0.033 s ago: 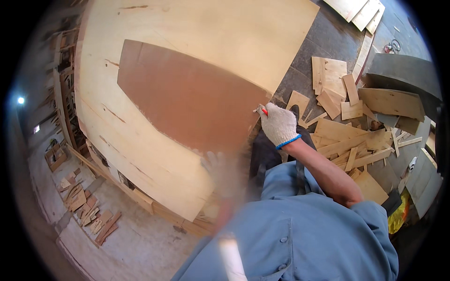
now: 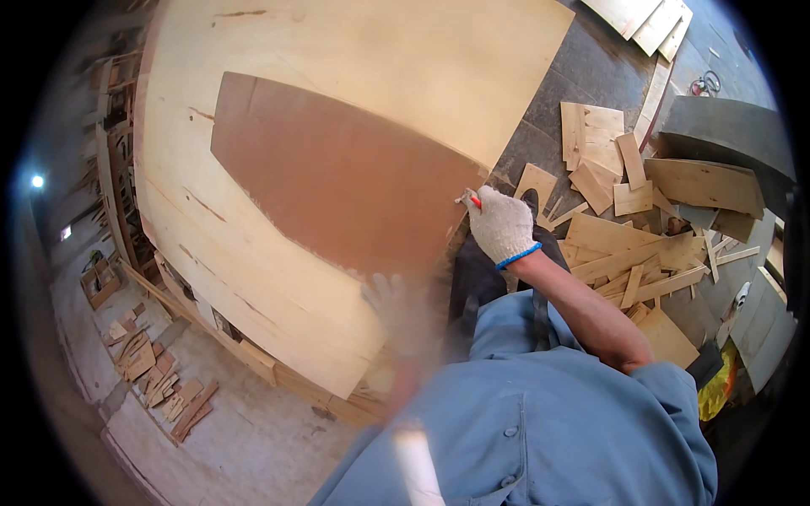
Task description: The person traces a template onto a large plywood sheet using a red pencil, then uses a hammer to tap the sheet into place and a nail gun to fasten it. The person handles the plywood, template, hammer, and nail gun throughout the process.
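A brown, shield-shaped board point(image 2: 337, 169) with one curved edge lies flat on a large pale plywood sheet point(image 2: 405, 59). At the board's near right corner is my right hand point(image 2: 503, 226), in a white knit glove with a blue cuff. Its fingers are closed round a slim red pen-like thing point(image 2: 477, 201), mostly hidden by the glove. My left hand point(image 2: 396, 308), gloved too, lies at the board's near lower edge with its fingers spread. A hazy smear over the picture blurs that hand and its wrist.
Several plywood offcuts point(image 2: 603, 253) lie heaped on the dark floor to the right, beside a curved dark panel point(image 2: 726, 126). More wood scraps point(image 2: 156, 371) are on the pale floor at left. A blurred white cigarette-like tube point(image 2: 417, 472) juts in from the lower edge.
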`<state>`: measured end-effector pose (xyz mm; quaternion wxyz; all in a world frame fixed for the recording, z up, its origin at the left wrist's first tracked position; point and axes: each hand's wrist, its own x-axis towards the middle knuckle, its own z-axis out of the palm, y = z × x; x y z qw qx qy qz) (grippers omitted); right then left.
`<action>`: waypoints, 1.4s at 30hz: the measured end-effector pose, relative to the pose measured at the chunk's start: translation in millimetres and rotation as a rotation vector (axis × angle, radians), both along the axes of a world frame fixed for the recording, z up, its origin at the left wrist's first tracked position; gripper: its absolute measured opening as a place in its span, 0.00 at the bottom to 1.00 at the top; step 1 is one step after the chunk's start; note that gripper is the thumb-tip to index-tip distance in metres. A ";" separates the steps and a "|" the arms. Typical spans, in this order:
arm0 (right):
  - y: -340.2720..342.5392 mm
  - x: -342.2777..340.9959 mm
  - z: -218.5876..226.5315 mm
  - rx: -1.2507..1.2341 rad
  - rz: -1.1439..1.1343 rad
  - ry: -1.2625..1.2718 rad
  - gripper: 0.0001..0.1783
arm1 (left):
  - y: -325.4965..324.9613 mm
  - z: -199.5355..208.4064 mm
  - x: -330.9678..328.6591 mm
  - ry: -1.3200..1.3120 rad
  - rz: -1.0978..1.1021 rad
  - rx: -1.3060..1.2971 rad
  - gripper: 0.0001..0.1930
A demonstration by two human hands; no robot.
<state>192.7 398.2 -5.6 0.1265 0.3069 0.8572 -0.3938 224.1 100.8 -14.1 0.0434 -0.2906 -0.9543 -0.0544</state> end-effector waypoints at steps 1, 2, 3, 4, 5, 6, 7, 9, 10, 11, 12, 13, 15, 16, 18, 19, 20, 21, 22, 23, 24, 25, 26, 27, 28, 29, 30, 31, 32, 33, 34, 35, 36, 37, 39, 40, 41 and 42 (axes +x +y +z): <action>-2.3 1.2 -5.2 0.011 -0.016 0.001 0.19 | 3.8 3.7 1.5 -0.032 0.031 -0.003 0.42; -3.3 2.9 -9.3 0.022 -0.033 0.001 0.19 | 7.5 6.0 -0.4 -0.011 -0.018 -0.010 0.42; -3.8 4.7 -12.7 0.026 -0.037 0.034 0.19 | 10.1 8.8 -5.2 0.010 -0.066 -0.016 0.43; -4.2 4.8 -12.9 0.033 -0.039 0.063 0.20 | 8.1 7.5 -6.1 0.012 -0.087 -0.013 0.43; -4.6 5.4 -13.3 0.039 -0.040 0.093 0.20 | 5.9 6.5 -7.1 0.014 -0.107 -0.012 0.44; -4.6 6.6 -13.5 0.056 -0.047 0.099 0.19 | -4.4 -2.3 -4.8 0.001 -0.100 -0.004 0.45; -5.4 5.9 -13.8 0.069 -0.055 0.111 0.19 | -5.7 -3.6 -4.1 -0.010 -0.089 0.011 0.45; -5.9 6.2 -13.9 0.096 -0.067 0.136 0.19 | -7.7 -7.2 -2.1 -0.037 -0.080 0.054 0.46; -5.7 4.9 -11.6 0.093 -0.063 0.171 0.19 | -7.9 -6.8 -3.4 -0.045 -0.070 0.080 0.47; -4.5 4.8 -8.1 0.090 -0.060 0.207 0.19 | -12.3 -9.2 -1.9 -0.076 -0.024 0.047 0.47; -4.0 4.5 -6.4 0.086 -0.056 0.242 0.19 | -19.0 -13.4 1.2 -0.107 0.023 0.014 0.47; -3.3 5.0 -8.7 0.081 -0.057 0.226 0.19 | -18.9 -14.2 2.1 -0.139 0.068 -0.015 0.47; -3.0 6.4 -15.1 0.072 -0.058 0.193 0.19 | -19.0 -15.4 4.3 -0.134 0.069 -0.022 0.47; -3.0 5.8 -14.8 0.071 -0.062 0.188 0.20 | -17.6 -14.5 3.1 -0.128 0.071 -0.026 0.47; -3.2 5.5 -13.6 0.070 -0.066 0.179 0.20 | -14.2 -13.0 2.4 -0.134 0.048 0.037 0.47; -3.5 5.4 -14.0 0.077 -0.064 0.165 0.20 | -11.9 -10.4 1.7 -0.138 0.039 0.067 0.48; -3.9 5.3 -15.4 0.085 -0.061 0.150 0.20 | -10.2 -8.0 0.6 -0.140 0.027 0.084 0.48; -4.7 5.1 -17.1 0.094 -0.056 0.134 0.20 | -9.2 -6.2 -1.3 -0.143 0.017 0.101 0.48; -6.7 5.2 -20.0 0.091 -0.059 0.102 0.21 | -9.5 -5.4 -0.8 -0.144 0.016 0.118 0.48; -6.7 5.4 -22.7 0.091 -0.054 0.069 0.22 | -10.7 -6.3 0.3 -0.143 0.015 0.125 0.48; -6.4 4.4 -25.0 0.093 -0.046 0.036 0.22 | -14.2 -8.2 -1.7 -0.143 0.016 0.132 0.49; -4.6 3.1 -25.7 0.097 -0.023 0.021 0.22 | -17.6 -10.7 -0.1 -0.146 0.028 0.139 0.49; -3.5 2.0 -25.5 0.102 0.005 0.001 0.21 | -20.2 -11.4 0.5 -0.146 0.021 0.165 0.48; -2.4 0.8 -24.1 0.109 0.035 -0.020 0.22 | -20.7 -11.3 -4.0 -0.145 0.017 0.191 0.48; -3.8 -2.6 -14.8 0.083 -0.016 -0.060 0.21 | -21.9 -10.7 -6.1 -0.145 0.018 0.216 0.48; -3.8 1.3 -26.0 0.104 -0.028 0.012 0.22 | -23.1 -10.1 -6.5 -0.152 0.018 0.229 0.46; -2.4 -0.6 -13.5 0.059 -0.031 -0.016 0.23 | -24.9 -9.3 -8.2 -0.161 0.018 0.243 0.44; -2.6 -4.9 -1.5 0.009 -0.035 -0.040 0.24 | -29.1 -6.9 -7.4 -0.163 0.018 0.252 0.43; -1.1 -2.3 -9.3 -0.003 -0.046 -0.028 0.25 | -34.0 -4.2 -9.6 -0.191 0.006 0.258 0.43; 3.6 0.7 -22.6 -0.019 -0.057 -0.009 0.25 | -39.0 -1.1 -12.3 -0.212 -0.008 0.262 0.43; 5.1 2.2 -28.3 -0.028 -0.077 0.009 0.26 | -42.2 0.2 -15.4 -0.234 -0.031 0.273 0.43; 0.8 -0.9 -16.2 -0.051 -0.077 -0.023 0.26 | -45.7 0.3 -14.7 -0.230 -0.027 0.283 0.44; -1.0 -3.8 -1.7 -0.074 -0.080 -0.054 0.26 | -48.8 1.4 -14.0 -0.226 -0.027 0.293 0.45; -3.4 -8.9 10.0 -0.094 -0.091 -0.077 0.26 | -51.3 0.6 -14.2 -0.214 -0.035 0.303 0.46; -8.0 -13.0 13.5 -0.116 -0.120 -0.139 0.25 | -53.0 -2.1 -8.3 -0.201 -0.021 0.311 0.44; -5.7 -11.4 6.2 -0.116 -0.122 -0.150 0.24 | -52.3 -4.1 -8.5 -0.191 -0.022 0.315 0.44; 0.7 -6.4 -5.1 -0.114 -0.134 -0.160 0.24 | -51.5 -2.8 -9.8 -0.214 -0.019 0.303 0.43; 11.6 0.6 -22.9 -0.032 -0.003 -0.073 0.24 | -49.7 1.8 -11.1 -0.232 -0.024 0.290 0.42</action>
